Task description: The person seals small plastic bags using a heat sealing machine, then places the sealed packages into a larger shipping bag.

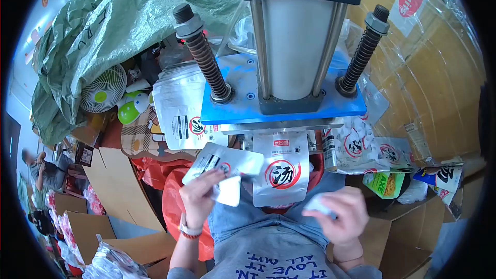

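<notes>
My left hand [198,196] is closed on silver pouches [238,161], fanned out over my lap with a white-backed one hanging lowest. Another silver pouch [282,175], printed with a red ring and a black character, sticks out towards me from under the press [287,104]. To its right, my right hand [343,216] pinches a small pale piece [319,205], blurred so that I cannot tell what it is. The press has a blue plate, a spring on each side and a grey cylinder above the middle.
A stack of silver pouches [178,106] lies left of the press, beside a small fan [104,89]. More printed pouches [356,142] lie on the right. Cardboard boxes [85,232] stand at lower left, and a seated person [45,170] is farther off.
</notes>
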{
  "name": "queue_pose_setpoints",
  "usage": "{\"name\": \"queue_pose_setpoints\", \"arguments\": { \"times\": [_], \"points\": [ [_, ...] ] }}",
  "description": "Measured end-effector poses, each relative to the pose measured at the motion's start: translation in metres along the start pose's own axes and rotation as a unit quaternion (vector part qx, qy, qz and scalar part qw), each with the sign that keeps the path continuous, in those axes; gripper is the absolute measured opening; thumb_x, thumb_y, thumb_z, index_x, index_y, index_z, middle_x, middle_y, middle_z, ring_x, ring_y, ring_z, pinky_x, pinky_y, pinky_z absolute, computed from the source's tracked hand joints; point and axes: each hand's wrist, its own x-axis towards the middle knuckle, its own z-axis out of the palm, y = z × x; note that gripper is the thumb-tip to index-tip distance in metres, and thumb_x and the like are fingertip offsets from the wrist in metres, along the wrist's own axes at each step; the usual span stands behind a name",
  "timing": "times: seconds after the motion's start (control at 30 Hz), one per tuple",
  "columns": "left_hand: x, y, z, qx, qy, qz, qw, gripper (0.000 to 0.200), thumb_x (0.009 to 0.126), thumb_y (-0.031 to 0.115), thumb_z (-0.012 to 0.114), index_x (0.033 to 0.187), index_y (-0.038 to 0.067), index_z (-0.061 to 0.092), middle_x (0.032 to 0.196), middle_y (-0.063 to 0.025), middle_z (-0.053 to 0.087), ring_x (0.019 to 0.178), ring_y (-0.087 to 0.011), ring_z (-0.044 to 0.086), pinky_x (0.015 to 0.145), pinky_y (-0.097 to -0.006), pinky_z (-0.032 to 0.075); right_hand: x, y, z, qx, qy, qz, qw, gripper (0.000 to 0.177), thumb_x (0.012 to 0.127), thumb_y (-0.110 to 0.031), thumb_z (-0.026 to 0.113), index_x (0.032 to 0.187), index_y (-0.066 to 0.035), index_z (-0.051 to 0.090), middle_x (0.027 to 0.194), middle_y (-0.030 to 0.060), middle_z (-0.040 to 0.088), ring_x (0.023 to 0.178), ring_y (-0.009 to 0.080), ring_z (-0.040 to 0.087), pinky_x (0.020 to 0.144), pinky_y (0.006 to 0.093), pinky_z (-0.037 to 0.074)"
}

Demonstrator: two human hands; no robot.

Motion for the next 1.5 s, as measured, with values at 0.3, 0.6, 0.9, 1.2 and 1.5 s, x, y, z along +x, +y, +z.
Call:
{"name": "queue_pose_setpoints", "arguments": {
  "times": [0.3,0.6,0.9,1.2,1.5],
  "points": [
    [-0.001,0.071,-0.017,-0.180,-0.204,0.145,0.951,0.021,0.078,0.010,0.072,0.098,0.003,0.075,0.095,-0.0077,0.075,0.088,-0.0235,0.073,0.071,-0.0305,0.060,0.001,-0.022,-0.008,0.107,-0.104,-0.137,0.979,0.037,0.072,-0.026,0.086,0.102,-0.010,0.072,0.098,-0.0016,0.064,0.084,0.0150,0.061,0.074,0.0292,0.052],
    [0.026,0.030,0.094,-0.518,-0.194,-0.396,0.733,0.025,0.093,0.015,0.067,0.106,-0.005,0.067,0.097,-0.0104,0.072,0.084,-0.0138,0.070,0.073,-0.0266,0.057,0.001,0.035,-0.032,-0.057,0.010,0.142,0.988,0.053,0.090,-0.020,0.064,0.135,0.003,0.047,0.134,0.0161,0.053,0.126,0.0300,0.048,0.108,0.0414,0.035],
    [0.048,-0.003,0.091,-0.383,-0.245,-0.317,0.833,0.049,0.086,0.029,0.077,0.118,-0.004,0.061,0.107,-0.0124,0.069,0.091,-0.0180,0.066,0.080,-0.0307,0.052,-0.024,0.108,0.025,-0.221,-0.175,0.237,0.930,0.032,0.095,-0.024,0.057,0.113,0.003,0.058,0.111,0.0209,0.061,0.105,0.0407,0.053,0.093,0.0481,0.041],
    [-0.010,-0.106,0.028,0.185,-0.084,-0.028,0.979,0.048,0.080,0.021,0.075,0.126,0.014,0.061,0.128,-0.0123,0.060,0.124,-0.0305,0.054,0.102,-0.0467,0.042,-0.030,0.107,-0.043,-0.093,-0.200,0.224,0.949,0.029,0.083,0.000,0.062,0.111,-0.002,0.060,0.115,0.0158,0.056,0.103,0.0360,0.057,0.090,0.0365,0.047],
    [-0.019,0.021,0.002,-0.093,-0.029,-0.068,0.993,0.043,0.066,-0.019,0.056,0.098,0.004,0.075,0.096,-0.0098,0.074,0.091,-0.0191,0.070,0.073,-0.0282,0.055,-0.014,0.008,-0.007,0.295,0.029,0.051,0.954,0.021,0.076,0.013,0.060,0.090,0.001,0.066,0.105,0.0210,0.065,0.099,0.0314,0.066,0.102,0.0476,0.046]
  ]
}}
